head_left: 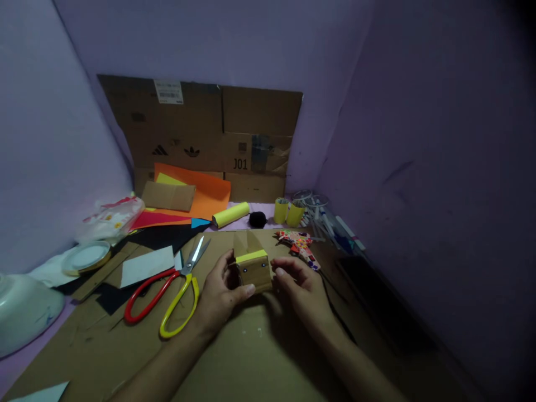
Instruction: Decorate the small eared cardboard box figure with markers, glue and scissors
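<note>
A small brown cardboard box (255,274) with a yellow top edge and two dark round dots on its front is held up over the cardboard sheet. My left hand (224,290) grips its left side, thumb along the lower front and fingers behind. Close to the box's right edge is my right hand (304,285), its thumb and fingertips drawn together; whether a small thing sits between them is hidden. Left of my left hand lie large scissors (189,268) with one red and one yellow handle, blades partly apart.
A flower-patterned glue gun (298,241) with a dark cord lies behind my right hand. Farther back are a yellow roll (231,214), two yellow tubes (281,211) and a black ball (257,219). A white bowl (27,312) stands left; a dark flat panel (385,304) lies right.
</note>
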`<action>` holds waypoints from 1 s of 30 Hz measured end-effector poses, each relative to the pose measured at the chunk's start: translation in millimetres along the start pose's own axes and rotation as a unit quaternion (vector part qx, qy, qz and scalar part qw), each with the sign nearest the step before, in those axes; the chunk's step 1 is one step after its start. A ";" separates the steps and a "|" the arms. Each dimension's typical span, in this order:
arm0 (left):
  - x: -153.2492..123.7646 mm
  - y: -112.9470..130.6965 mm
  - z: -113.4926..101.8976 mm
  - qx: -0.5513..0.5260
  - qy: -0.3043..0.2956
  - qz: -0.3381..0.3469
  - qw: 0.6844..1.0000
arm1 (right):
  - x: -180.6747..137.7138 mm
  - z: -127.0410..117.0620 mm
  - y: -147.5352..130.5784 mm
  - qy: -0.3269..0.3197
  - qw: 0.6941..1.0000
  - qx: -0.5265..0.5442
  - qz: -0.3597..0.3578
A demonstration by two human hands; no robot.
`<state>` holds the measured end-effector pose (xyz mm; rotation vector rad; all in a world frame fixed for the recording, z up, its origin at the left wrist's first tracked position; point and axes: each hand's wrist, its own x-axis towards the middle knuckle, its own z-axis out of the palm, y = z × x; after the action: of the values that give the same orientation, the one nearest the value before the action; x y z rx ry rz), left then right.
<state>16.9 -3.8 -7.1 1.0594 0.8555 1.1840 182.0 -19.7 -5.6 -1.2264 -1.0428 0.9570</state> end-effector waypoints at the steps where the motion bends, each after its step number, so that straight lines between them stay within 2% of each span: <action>1: 0.5 -0.5 -0.2 -0.003 0.000 0.001 1.000 | -1.3 1.4 0.5 -0.009 1.000 0.000 0.001; 7: 0.5 1.1 0.5 -0.015 0.011 -0.006 1.000 | -8.7 7.1 -3.6 -0.044 0.999 0.001 -0.014; 10: -1.4 3.2 1.5 -0.020 0.022 -0.019 0.999 | -9.1 3.7 -5.1 -0.031 0.999 -0.003 -0.029; 14: -4.3 7.0 -1.0 -0.046 0.062 -0.018 0.997 | -0.6 -17.5 -9.4 0.050 0.997 -0.002 -0.059; 19: -4.7 12.0 -9.6 -0.089 0.106 -0.016 0.990 | 13.6 -54.6 -34.8 0.212 0.961 0.144 -0.105; 24: -1.0 11.7 -12.9 -0.109 0.115 -0.051 0.986 | 8.5 -81.1 -71.3 0.281 0.936 0.073 -0.198; 27: -0.8 12.2 -11.7 -0.089 0.118 -0.061 0.987 | 5.6 -90.2 -79.4 0.284 0.936 0.036 -0.204; 30: -2.4 13.3 -10.2 -0.066 0.119 -0.064 0.989 | 6.5 -92.1 -73.4 0.232 0.958 0.041 -0.162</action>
<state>3.0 -3.7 2.4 0.7547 1.0008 1.2562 273.7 -44.8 64.2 -1.0959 -0.7852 0.4230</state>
